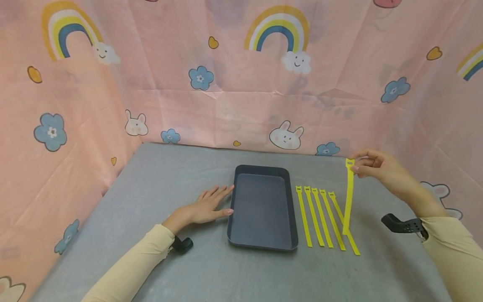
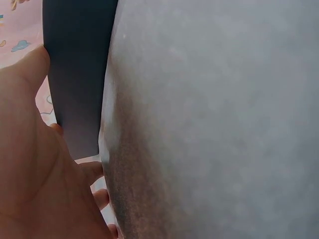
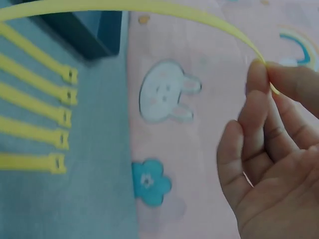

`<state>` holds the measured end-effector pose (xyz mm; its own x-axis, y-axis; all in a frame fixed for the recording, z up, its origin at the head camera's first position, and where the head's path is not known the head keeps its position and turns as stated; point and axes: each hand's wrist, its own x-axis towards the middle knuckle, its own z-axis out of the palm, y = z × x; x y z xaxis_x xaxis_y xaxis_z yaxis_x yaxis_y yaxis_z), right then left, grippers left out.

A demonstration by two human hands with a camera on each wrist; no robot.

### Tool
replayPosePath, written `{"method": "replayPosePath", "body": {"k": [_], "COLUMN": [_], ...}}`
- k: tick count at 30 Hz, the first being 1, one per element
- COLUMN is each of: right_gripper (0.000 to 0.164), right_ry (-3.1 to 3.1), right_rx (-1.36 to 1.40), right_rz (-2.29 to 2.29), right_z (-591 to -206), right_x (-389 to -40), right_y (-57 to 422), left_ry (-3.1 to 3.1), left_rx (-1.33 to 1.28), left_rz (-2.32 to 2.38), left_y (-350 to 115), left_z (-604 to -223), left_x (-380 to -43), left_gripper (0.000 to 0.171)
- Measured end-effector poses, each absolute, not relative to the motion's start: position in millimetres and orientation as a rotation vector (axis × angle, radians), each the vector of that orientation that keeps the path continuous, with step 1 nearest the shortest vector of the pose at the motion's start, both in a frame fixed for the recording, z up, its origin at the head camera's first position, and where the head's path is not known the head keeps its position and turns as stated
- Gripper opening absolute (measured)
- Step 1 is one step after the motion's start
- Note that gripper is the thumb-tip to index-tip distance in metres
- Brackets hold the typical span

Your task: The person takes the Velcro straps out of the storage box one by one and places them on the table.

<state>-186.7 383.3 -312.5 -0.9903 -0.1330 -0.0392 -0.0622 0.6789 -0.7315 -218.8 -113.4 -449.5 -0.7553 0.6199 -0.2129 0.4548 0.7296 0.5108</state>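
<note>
Between thumb and fingers my right hand (image 1: 381,170) pinches a yellow cable tie (image 1: 349,193) by its slotted head. The strap hangs down over the table, and in the right wrist view the held cable tie (image 3: 184,16) bows in an arc. Several more yellow cable ties (image 1: 316,214) lie side by side on the table, heads toward the back wall. My left hand (image 1: 205,207) rests with fingers spread against the left side of a dark grey rectangular tray (image 1: 262,243). From the left wrist, the tray's outer wall (image 2: 77,84) shows beside the thumb.
A grey table (image 1: 181,167) carries everything. Pink patterned cloth (image 1: 241,109) rises along its back and both sides. Black straps with camera mounts (image 1: 403,225) sit on both wrists.
</note>
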Motion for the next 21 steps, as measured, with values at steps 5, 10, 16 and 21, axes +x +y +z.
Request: {"method": "replayPosePath", "body": {"k": [5, 10, 16, 21], "right_gripper": [0.033, 0.029, 0.027, 0.026], "right_ry": [2.709, 2.66, 2.552, 2.487], "right_rx": [-0.161, -0.212, -0.198, -0.194], "right_rz": [-1.206, -1.173, -1.198, -1.252], "right_z": [-321, -333, -355, -376], "right_x": [-185, -184, -182, -183], "right_y": [408, 427, 441, 446], "left_ry": [2.562, 2.564, 2.562, 2.567], "left_rx": [0.833, 0.831, 0.826, 0.835], "left_rz": [0.62, 0.625, 0.628, 0.628], "left_y": [-113, -113, -113, -113], "left_z": [-449, -449, -449, -450], "left_x": [-219, -219, -218, -219], "left_gripper": [0.082, 0.081, 0.082, 0.082]}}
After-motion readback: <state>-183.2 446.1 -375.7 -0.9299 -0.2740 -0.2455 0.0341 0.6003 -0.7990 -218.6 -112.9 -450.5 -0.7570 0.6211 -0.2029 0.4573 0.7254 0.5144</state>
